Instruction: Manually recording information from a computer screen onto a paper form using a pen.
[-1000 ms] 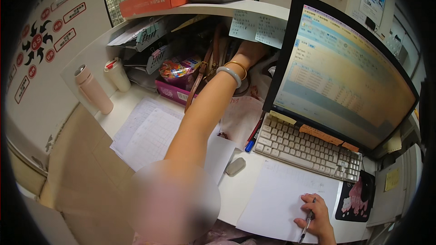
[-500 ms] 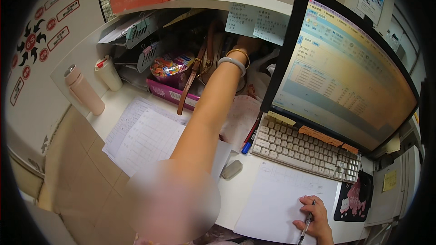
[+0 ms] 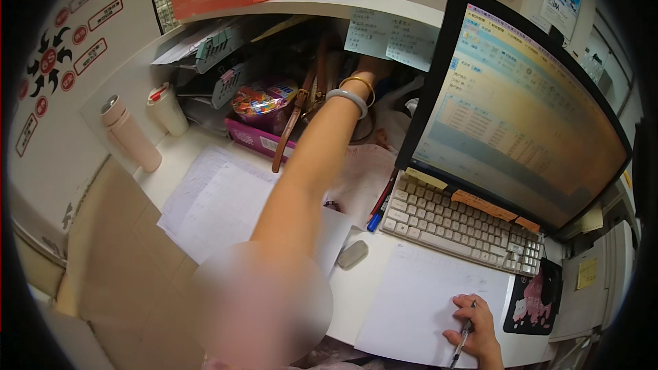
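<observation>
My left arm stretches across the desk into the dark shelf space under the counter. Only the back of my left hand (image 3: 375, 66) shows, past a gold bangle (image 3: 371, 84) and a pale bangle (image 3: 348, 98); shadow and blue notes (image 3: 370, 32) hide its fingers. Beside that wrist is a bag with a brown strap (image 3: 291, 125). My right hand (image 3: 478, 331) lies at the lower right of a sheet of white paper (image 3: 411, 301), closed around a pen (image 3: 462, 340) that slants between thumb and fingers.
A monitor (image 3: 521, 109) and keyboard (image 3: 459, 226) stand at the right, with a mouse pad (image 3: 531, 308) beside them. Left are a pink bottle (image 3: 131, 133), a white cup (image 3: 168, 111) and papers (image 3: 219, 199). A purple box (image 3: 257, 140) holds candy; a grey oval object (image 3: 353, 255) lies mid-desk.
The whole view has shifted slightly, so things sit a little lower and to the right. My left arm stays in the shelf space, and my right hand keeps the pen in place.
</observation>
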A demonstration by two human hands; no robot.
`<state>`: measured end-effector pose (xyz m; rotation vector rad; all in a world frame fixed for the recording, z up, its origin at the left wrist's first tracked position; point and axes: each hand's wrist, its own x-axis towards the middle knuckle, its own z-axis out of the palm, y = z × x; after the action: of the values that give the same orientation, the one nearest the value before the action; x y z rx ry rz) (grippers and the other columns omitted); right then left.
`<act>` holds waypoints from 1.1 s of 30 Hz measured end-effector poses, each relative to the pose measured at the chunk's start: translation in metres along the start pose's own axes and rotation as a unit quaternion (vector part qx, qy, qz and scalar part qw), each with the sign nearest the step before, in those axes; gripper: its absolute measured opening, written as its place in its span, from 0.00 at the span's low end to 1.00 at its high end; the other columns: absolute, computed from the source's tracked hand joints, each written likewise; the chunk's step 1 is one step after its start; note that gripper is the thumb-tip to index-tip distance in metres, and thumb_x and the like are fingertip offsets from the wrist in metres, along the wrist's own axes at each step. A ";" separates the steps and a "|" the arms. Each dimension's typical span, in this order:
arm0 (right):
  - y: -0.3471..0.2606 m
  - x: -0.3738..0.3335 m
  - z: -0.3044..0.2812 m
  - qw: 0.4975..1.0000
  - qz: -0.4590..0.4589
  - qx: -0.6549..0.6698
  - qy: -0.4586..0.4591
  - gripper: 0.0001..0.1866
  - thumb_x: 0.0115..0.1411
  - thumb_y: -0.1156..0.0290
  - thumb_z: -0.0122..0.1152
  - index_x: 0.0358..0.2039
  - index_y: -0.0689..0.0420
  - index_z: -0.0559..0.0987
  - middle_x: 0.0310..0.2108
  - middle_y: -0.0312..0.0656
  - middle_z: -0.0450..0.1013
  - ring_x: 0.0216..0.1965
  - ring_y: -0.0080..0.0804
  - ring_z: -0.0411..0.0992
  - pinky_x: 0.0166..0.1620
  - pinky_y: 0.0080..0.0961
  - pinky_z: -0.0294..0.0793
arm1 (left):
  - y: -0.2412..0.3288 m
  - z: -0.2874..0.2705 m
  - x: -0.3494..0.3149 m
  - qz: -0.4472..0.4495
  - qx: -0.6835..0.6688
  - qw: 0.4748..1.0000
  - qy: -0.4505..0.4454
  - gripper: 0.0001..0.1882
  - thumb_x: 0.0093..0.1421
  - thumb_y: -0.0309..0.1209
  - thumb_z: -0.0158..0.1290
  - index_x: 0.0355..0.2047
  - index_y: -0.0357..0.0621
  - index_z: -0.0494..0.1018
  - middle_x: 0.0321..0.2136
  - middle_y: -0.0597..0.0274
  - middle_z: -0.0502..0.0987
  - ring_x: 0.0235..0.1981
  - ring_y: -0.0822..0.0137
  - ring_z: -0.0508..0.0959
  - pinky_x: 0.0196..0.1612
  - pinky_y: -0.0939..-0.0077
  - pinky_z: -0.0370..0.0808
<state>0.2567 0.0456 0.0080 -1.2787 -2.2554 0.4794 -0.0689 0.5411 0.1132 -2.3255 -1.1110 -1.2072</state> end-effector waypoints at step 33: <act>0.000 -0.015 0.005 0.990 0.113 0.070 0.043 0.22 0.42 0.68 0.66 0.38 0.58 0.69 0.49 0.52 0.72 0.55 0.53 0.66 0.63 0.50 0.55 | -0.176 -0.457 -0.266 -0.408 0.321 0.809 0.274 0.38 0.39 0.49 0.70 0.49 0.43 0.75 0.43 0.53 0.79 0.48 0.55 0.77 0.55 0.60 0.70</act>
<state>0.2606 0.0326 0.0001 -1.4583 -1.9790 0.6388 -0.5513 0.2666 0.1636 -0.8807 -1.9436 -1.3109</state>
